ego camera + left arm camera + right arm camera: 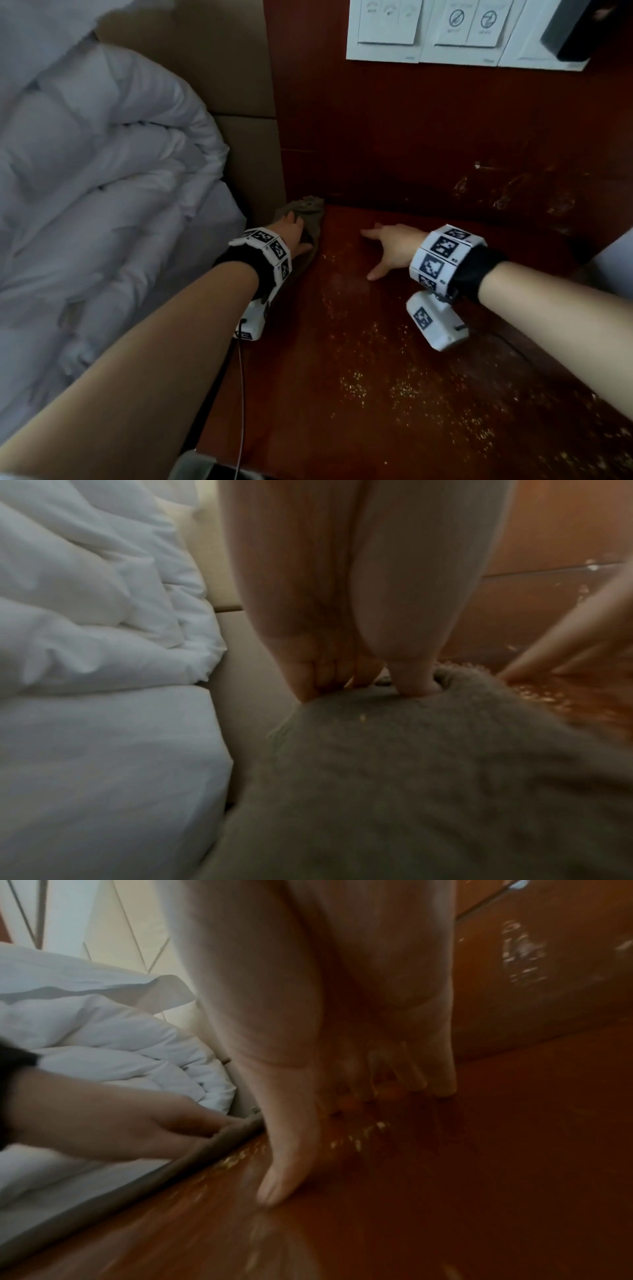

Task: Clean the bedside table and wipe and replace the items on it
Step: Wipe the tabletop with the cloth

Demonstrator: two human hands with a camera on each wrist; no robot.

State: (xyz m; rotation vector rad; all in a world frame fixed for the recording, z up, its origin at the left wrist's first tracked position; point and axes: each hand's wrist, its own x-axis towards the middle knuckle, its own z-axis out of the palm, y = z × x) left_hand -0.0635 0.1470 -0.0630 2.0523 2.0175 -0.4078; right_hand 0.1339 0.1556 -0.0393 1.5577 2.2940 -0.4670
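The dark red wooden bedside table [394, 359] is strewn with fine yellowish crumbs [356, 383]. A grey-brown cloth [310, 210] lies at its far left corner, against the headboard. My left hand [294, 228] is on the cloth; in the left wrist view the left hand [369, 681] has its fingers curled and its thumb dug into the cloth [428, 777]. My right hand [383, 246] is spread open, fingertips touching the bare table top right of the cloth. In the right wrist view the right hand [342, 1102] holds nothing.
A white duvet [102, 171] lies on the bed to the left, beside a beige padded headboard [239, 102]. White wall switches [428, 31] and a black object [579, 31] sit on the red wall panel behind. A thin cable [241, 394] hangs by the table's left edge.
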